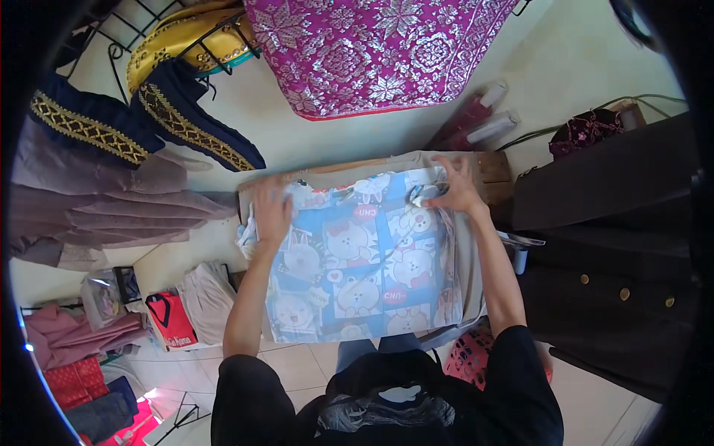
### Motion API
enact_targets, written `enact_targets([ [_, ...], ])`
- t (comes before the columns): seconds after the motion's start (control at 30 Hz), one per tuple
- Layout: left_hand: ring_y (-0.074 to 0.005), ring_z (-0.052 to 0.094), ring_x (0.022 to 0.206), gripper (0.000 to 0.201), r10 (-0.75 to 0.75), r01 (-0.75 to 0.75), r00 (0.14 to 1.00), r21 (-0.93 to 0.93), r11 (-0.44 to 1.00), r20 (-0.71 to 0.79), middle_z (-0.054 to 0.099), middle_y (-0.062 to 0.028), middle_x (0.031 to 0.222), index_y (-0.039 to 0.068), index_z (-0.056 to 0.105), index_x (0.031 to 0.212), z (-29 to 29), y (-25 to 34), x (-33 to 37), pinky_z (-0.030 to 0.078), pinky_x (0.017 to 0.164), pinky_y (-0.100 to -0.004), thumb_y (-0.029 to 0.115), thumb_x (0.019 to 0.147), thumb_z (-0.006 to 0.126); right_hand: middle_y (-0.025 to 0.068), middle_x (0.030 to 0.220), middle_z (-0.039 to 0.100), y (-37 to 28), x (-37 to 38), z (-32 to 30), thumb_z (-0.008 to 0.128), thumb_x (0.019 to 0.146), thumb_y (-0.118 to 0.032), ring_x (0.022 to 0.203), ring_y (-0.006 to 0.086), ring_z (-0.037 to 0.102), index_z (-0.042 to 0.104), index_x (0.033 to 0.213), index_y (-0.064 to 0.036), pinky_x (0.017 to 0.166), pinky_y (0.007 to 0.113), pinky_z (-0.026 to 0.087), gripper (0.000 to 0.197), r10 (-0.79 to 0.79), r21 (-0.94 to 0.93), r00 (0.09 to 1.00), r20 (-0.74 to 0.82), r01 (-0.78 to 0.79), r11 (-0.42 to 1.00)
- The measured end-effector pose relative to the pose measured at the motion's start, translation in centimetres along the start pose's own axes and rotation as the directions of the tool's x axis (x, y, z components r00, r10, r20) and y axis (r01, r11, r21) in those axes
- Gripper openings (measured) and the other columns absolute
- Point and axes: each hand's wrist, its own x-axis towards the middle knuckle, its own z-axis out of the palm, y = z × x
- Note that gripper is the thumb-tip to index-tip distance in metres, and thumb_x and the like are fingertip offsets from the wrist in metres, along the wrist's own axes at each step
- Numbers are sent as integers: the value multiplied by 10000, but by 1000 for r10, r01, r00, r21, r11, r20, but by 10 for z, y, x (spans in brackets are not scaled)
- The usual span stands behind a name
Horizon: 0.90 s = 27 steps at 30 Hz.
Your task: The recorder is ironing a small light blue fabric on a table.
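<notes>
A blue cloth printed with white cartoon animals lies spread in front of me on a padded surface with a beige cover. My left hand rests at the cloth's far left, fingers stretched forward and a little blurred. At the far right corner is my right hand, its thumb and fingers spread apart. Its thumb touches a small crumpled fold of the cloth. The far edge of the cloth is uneven and bunched. The near edge hangs toward my body.
A magenta cloth with silver patterns hangs on the wall ahead. Dark garments with gold buttons hang at the right. Mauve fabric and gold-trimmed navy pieces hang at the left. A pink basket stands below right.
</notes>
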Motion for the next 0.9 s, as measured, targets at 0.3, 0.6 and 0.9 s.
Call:
enact_targets([
  [0.3,-287,182,1522,520,113,-108,938,-32,994,328,208,-93,1650,211,365,1546,5,15,-8,132,1218,-522,322,1041,424,176,1207,612,20,22,-28,585,873,-140,1209,356,542,655,1085,-33,954,568,448,247,41,-565,996,-74,-76,822],
  [0.6,-295,156,1529,545,13,-20,963,22,1000,267,175,-108,1658,202,306,1572,18,8,-13,145,1210,-527,361,1055,376,157,1228,573,-46,-18,8,558,895,-112,1161,361,564,562,1233,-77,918,509,483,339,-251,-382,967,42,248,890],
  [0.9,-334,157,1524,547,53,-53,975,-4,999,217,190,-138,1650,203,309,1572,12,11,-3,139,1208,-536,315,1046,405,239,1545,346,-21,-30,40,568,971,-304,1382,467,378,382,1514,-124,1079,591,376,602,-131,-296,977,-169,77,952],
])
